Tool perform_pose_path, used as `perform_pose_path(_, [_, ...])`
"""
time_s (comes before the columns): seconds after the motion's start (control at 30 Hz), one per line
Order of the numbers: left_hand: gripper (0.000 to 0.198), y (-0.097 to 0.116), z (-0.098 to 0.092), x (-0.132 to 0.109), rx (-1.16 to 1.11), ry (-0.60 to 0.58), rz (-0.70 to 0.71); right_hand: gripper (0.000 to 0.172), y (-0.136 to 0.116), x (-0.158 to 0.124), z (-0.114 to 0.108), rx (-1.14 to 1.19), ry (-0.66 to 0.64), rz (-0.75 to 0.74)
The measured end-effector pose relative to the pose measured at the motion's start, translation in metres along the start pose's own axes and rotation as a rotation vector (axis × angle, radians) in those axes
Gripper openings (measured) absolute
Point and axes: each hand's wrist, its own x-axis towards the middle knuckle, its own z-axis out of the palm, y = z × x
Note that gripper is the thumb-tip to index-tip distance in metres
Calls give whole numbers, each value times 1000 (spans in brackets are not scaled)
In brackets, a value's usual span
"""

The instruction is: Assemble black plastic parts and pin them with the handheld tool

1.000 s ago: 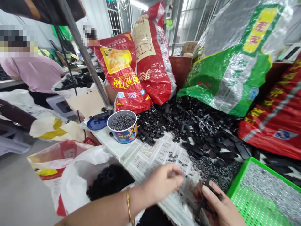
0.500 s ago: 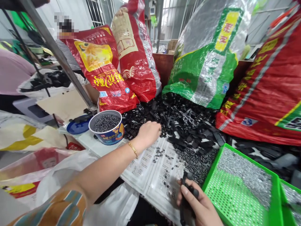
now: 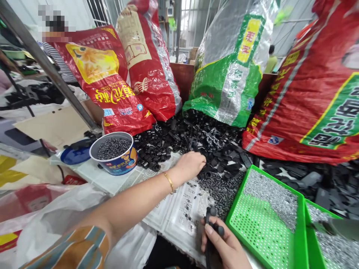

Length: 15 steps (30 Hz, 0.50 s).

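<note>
My left hand reaches across the table to the near edge of a heap of black plastic parts. Its fingers are curled downward, and whatever they hold is hidden beneath them. Low in the picture, my right hand grips a long black plastic part with round knobs, held roughly upright between thumb and fingers. Between the hands lie a printed white sheet with small dark bits on it and a spread of tiny black-and-silver pieces.
A tub full of small dark pieces stands left, by a blue lid. Right is a green perforated tray of small metal pieces. Red sacks and a green-and-silver sack line the back. People are in the background.
My left hand has moved right along the front of the heap. My right hand still holds the black part. The camera view has shifted to the right.
</note>
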Motion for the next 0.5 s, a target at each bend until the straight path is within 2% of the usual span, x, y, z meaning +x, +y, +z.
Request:
perform_pose_path(0.13, [29,4,6,28,16,43,56,41,4,3,7,9,-12,-19])
perform_pose_path(0.3, [23,0,12,58,-100,21,93,42,3,-4,8,8,15,-28])
perform_pose_path(0.4, [17,-2,8,62,-239,29,77,40,0,-10,3,50,54,-25])
perform_pose_path(0.5, [13,5,1,53,-373,68,-10,35,-7,-14,-4,53,82,-56])
